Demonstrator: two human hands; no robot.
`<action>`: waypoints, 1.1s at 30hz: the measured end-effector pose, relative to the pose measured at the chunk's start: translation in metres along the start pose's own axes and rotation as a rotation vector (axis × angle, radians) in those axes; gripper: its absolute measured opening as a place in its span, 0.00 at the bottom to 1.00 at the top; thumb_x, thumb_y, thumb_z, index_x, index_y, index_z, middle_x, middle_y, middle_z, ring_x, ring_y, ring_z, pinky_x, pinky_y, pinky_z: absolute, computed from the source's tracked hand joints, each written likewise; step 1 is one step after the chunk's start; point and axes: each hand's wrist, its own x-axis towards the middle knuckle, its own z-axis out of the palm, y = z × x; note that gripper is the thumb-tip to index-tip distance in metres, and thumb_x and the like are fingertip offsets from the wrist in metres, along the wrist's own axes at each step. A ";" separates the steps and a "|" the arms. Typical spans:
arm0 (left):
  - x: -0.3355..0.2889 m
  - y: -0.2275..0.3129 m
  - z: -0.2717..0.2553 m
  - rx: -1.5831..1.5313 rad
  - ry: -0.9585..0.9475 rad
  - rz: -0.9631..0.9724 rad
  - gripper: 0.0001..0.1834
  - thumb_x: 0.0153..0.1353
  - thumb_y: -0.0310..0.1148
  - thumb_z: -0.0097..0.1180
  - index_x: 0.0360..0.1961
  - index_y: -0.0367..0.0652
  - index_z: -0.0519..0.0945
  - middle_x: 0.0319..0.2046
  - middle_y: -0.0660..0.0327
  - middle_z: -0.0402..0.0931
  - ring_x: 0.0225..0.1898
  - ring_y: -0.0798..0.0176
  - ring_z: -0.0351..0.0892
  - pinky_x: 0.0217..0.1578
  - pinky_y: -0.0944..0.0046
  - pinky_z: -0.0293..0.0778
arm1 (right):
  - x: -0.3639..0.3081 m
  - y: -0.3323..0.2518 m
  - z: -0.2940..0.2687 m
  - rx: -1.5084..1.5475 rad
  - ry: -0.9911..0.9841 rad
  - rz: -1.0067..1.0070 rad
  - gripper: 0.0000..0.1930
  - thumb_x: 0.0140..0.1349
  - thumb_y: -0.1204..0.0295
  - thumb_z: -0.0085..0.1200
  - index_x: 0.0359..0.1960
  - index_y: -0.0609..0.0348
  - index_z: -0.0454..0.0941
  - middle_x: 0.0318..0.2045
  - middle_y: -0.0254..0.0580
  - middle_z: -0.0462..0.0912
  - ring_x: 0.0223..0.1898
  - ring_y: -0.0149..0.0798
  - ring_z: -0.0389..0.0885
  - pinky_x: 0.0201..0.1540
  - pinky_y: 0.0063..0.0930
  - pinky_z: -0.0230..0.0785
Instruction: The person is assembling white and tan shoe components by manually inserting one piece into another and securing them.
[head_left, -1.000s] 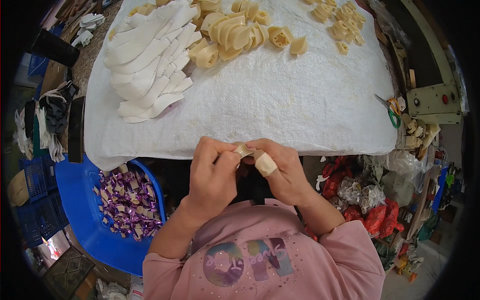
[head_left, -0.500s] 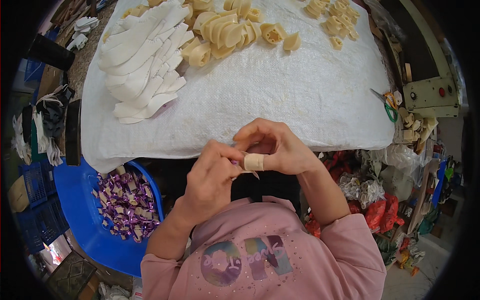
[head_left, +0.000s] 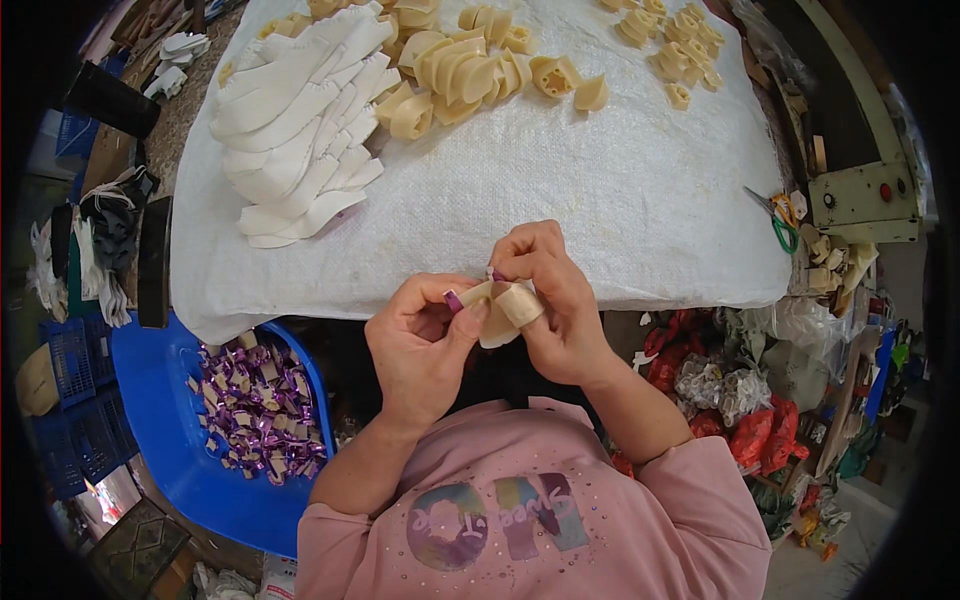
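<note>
Head view: left hand (head_left: 415,350) and right hand (head_left: 557,310) both pinching a small beige piece (head_left: 496,330) with purple bits, at the white sheet's (head_left: 580,200) near edge. Probably light, bendy; purple looks slick. Best grip: 2 opposite ends, fingertips.

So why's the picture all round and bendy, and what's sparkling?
Head view: the wide fisheye lens curves things near the rim, like the pale green frame, and leaves black corners. Head view too: light glints off the shiny purple pieces in the blue tub, while the held cream piece looks duller.
</note>
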 end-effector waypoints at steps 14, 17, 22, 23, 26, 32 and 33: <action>0.004 0.002 -0.009 0.471 -0.118 0.259 0.08 0.55 0.28 0.62 0.33 0.36 0.78 0.42 0.55 0.73 0.41 0.66 0.70 0.41 0.68 0.69 | -0.002 0.002 0.002 -0.115 0.076 -0.126 0.07 0.50 0.75 0.55 0.31 0.57 0.70 0.33 0.41 0.70 0.37 0.45 0.66 0.41 0.34 0.58; 0.010 0.007 -0.014 0.544 -0.128 0.367 0.05 0.53 0.27 0.63 0.31 0.39 0.80 0.42 0.56 0.71 0.42 0.64 0.68 0.41 0.66 0.67 | -0.005 0.004 -0.004 0.217 0.032 -0.018 0.11 0.54 0.71 0.56 0.38 0.58 0.73 0.35 0.39 0.72 0.42 0.41 0.67 0.46 0.32 0.60; 0.011 0.000 -0.018 0.588 -0.178 0.598 0.06 0.48 0.23 0.65 0.29 0.41 0.81 0.41 0.57 0.70 0.42 0.61 0.67 0.41 0.65 0.66 | 0.004 -0.004 -0.021 0.693 -0.231 0.539 0.25 0.54 0.69 0.62 0.54 0.60 0.71 0.42 0.44 0.77 0.44 0.36 0.76 0.48 0.33 0.68; 0.009 -0.002 -0.017 0.559 -0.166 0.598 0.10 0.44 0.21 0.66 0.30 0.43 0.83 0.40 0.58 0.71 0.41 0.60 0.68 0.38 0.66 0.66 | 0.004 0.000 -0.019 0.772 -0.194 0.528 0.25 0.52 0.74 0.62 0.53 0.60 0.71 0.42 0.43 0.79 0.40 0.34 0.79 0.44 0.30 0.72; 0.005 -0.006 -0.020 0.454 -0.194 0.540 0.08 0.50 0.30 0.65 0.34 0.44 0.84 0.41 0.58 0.72 0.42 0.58 0.69 0.38 0.65 0.67 | 0.002 0.006 -0.020 0.415 -0.135 0.172 0.25 0.49 0.77 0.63 0.51 0.60 0.72 0.42 0.41 0.79 0.40 0.35 0.79 0.42 0.27 0.72; 0.006 0.004 -0.015 0.021 -0.416 -0.187 0.36 0.66 0.50 0.40 0.62 0.28 0.57 0.56 0.51 0.62 0.48 0.63 0.69 0.50 0.64 0.65 | 0.004 -0.007 -0.014 0.126 -0.142 -0.041 0.25 0.45 0.75 0.65 0.49 0.57 0.74 0.38 0.40 0.79 0.35 0.40 0.76 0.41 0.29 0.70; 0.003 -0.003 -0.014 -0.047 -0.361 -0.236 0.33 0.65 0.43 0.40 0.64 0.31 0.51 0.53 0.51 0.63 0.44 0.63 0.71 0.47 0.66 0.67 | 0.004 -0.008 -0.008 0.122 -0.105 -0.064 0.24 0.46 0.75 0.65 0.48 0.55 0.74 0.36 0.38 0.79 0.37 0.40 0.74 0.39 0.29 0.69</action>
